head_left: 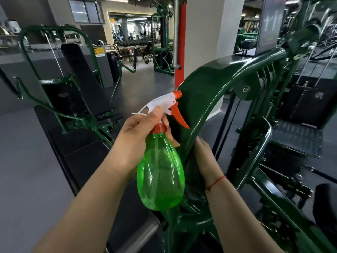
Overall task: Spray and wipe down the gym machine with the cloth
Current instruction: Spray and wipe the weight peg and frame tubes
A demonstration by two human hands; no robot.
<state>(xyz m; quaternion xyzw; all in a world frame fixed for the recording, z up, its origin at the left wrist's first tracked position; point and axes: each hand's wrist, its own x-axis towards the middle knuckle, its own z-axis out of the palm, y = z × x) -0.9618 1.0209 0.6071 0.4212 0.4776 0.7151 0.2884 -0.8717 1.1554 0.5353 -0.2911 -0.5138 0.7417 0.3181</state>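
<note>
left hand [138,136]: fingers [155,111] grasping neck of translucent green plastic spray bottle [160,176], centre of frame | right hand [206,157]: against glossy dark green curved metal machine frame [209,84], its grip cannot be told

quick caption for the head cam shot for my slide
Left hand holds a green spray bottle, nozzle toward the machine's green frame; right hand rests against the frame.

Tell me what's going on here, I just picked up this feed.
A person is cleaning a green gym machine. The left hand grips a green spray bottle by its neck, with the nozzle aimed at the machine's curved frame. The trigger looks unpressed. The right hand rests low against that frame over something dark, possibly the cloth, though it is hard to make out.
</note>
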